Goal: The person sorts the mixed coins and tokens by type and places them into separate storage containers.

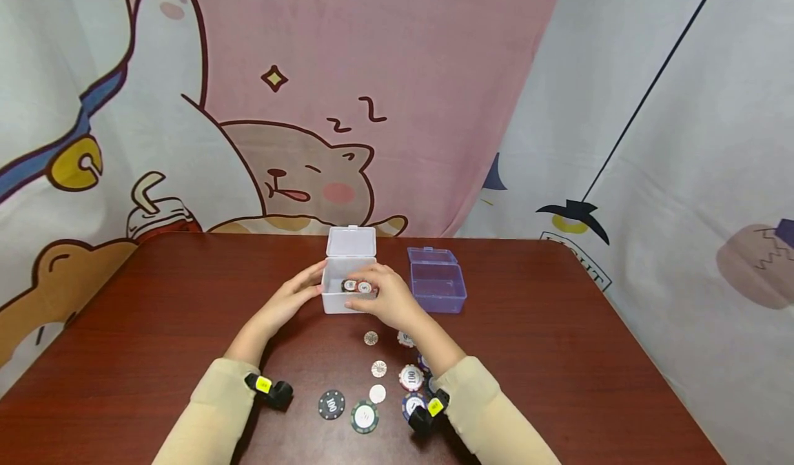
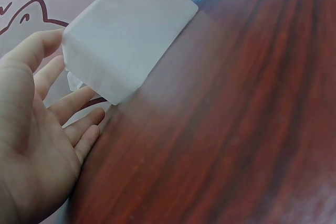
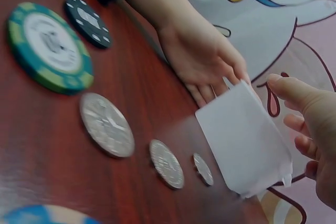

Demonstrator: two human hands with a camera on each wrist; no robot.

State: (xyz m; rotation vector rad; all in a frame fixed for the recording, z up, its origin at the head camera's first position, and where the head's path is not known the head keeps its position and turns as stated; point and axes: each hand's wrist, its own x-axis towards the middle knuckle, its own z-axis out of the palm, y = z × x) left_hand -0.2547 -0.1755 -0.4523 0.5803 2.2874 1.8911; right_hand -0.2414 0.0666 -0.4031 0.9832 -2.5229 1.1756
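Observation:
A white plastic box [image 1: 337,304] stands on the table with its lid [image 1: 351,242] raised at the back. Two poker chips, one darker [image 1: 349,285] and one reddish [image 1: 364,286], show inside it. My left hand [image 1: 287,308] touches the box's left side with outstretched fingers, also seen in the left wrist view. Over the box's right part is my right hand [image 1: 387,298], thumb and fingers apart around its opening. In the right wrist view nothing shows between the fingers of that right hand [image 3: 315,129].
A purple clear box [image 1: 438,304] stands lid-up to the right. Three silvery coins [image 1: 379,368] lie in a line toward me. Nearer are a black chip [image 1: 331,404] and a green chip [image 1: 364,417]. White [image 1: 411,377] and blue chips lie partly under my right forearm.

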